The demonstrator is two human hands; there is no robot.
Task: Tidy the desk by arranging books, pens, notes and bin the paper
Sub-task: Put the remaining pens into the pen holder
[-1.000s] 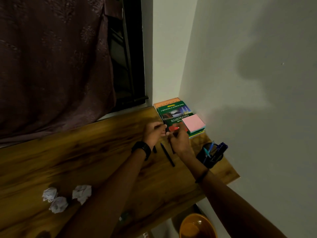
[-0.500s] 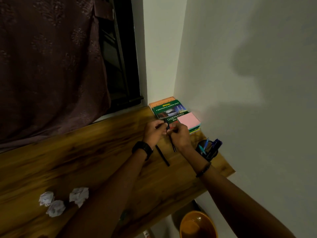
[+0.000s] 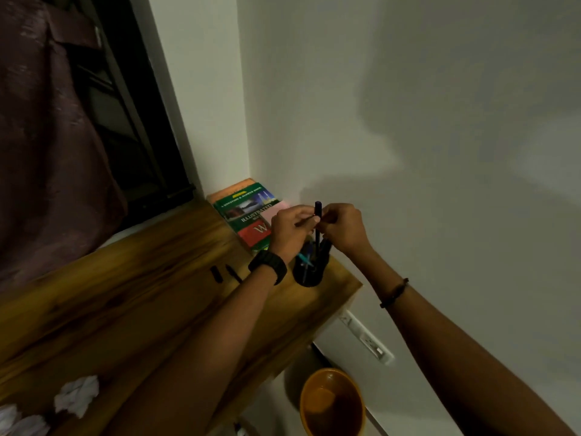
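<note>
Both my hands meet just above the black pen holder (image 3: 309, 272) at the desk's right end. My left hand (image 3: 290, 229) and my right hand (image 3: 344, 228) pinch a dark pen (image 3: 318, 210) that stands upright, its lower end dipping among the pens in the holder. Behind the hands a stack of books (image 3: 246, 206) lies in the corner, with pink notes (image 3: 278, 207) on top, partly hidden by my left hand. A second dark pen (image 3: 233, 273) and a short black cap-like piece (image 3: 216, 274) lie on the wooden desk (image 3: 141, 297).
Crumpled white paper balls (image 3: 77, 394) lie at the desk's near left. An orange bin (image 3: 333, 404) stands on the floor below the desk's right end. A wall socket (image 3: 367, 341) sits on the right wall. A dark curtain (image 3: 47, 152) hangs at the left.
My hands rose from the desk beside the books and moved right over the pen holder, carrying one pen now held upright. One pen stays on the desk.
</note>
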